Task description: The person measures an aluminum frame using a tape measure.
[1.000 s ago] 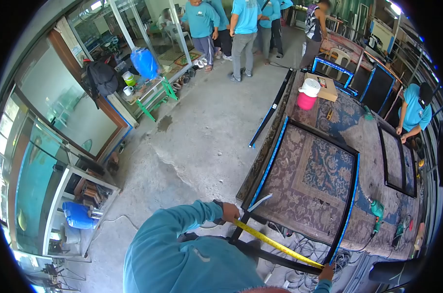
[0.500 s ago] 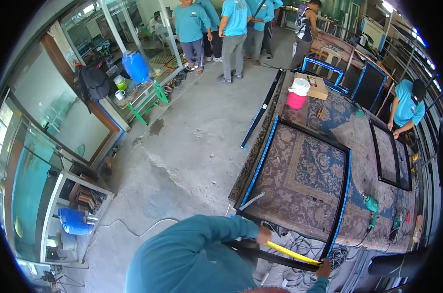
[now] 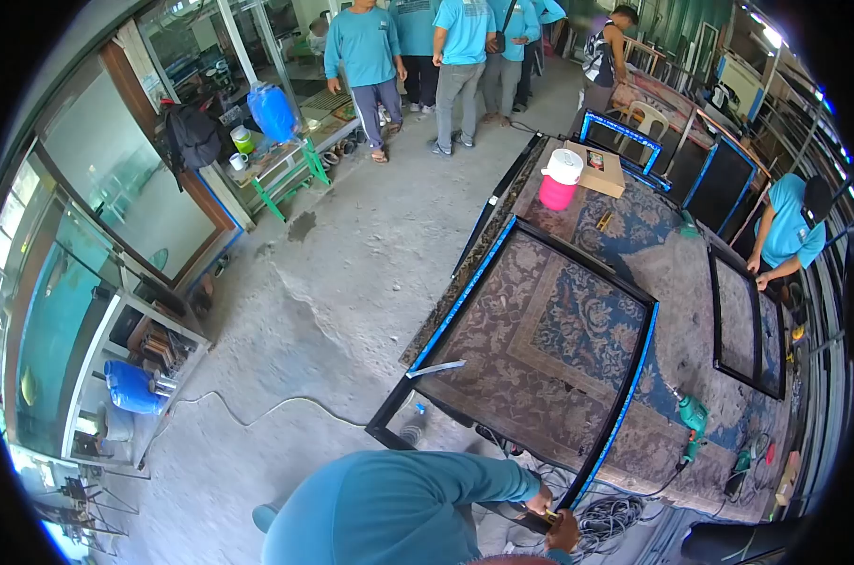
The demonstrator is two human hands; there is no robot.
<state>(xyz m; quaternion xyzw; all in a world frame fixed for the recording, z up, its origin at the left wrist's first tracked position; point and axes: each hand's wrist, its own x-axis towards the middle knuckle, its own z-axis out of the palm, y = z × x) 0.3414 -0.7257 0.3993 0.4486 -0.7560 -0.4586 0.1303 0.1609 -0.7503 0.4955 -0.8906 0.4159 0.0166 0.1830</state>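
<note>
A large black frame [image 3: 425, 341] edged with blue printed tape lies on the carpet-covered table, its near end overhanging the edge. At its near right corner my left hand [image 3: 540, 499] is closed on a tape measure, of which a small yellow part [image 3: 551, 515] shows between my hands. My right hand [image 3: 563, 533] is closed beside it at the same corner; what its fingers grip is hidden. My teal sleeve and shoulder cover part of the near rail. A light metal strip [image 3: 436, 368] lies across the left rail.
On the table [image 3: 672, 282] are a pink-and-white jug [image 3: 560, 181], a cardboard box [image 3: 601, 171] and a green drill [image 3: 692, 424]. Coiled cables [image 3: 611, 516] hang below the near edge. A co-worker [image 3: 787, 221] handles a smaller black frame [image 3: 749, 325]. Several people stand at the back.
My left hand has slid along the near rail to my right hand. The yellow blade stretched between them has shortened to a small part. The camera view has shifted.
</note>
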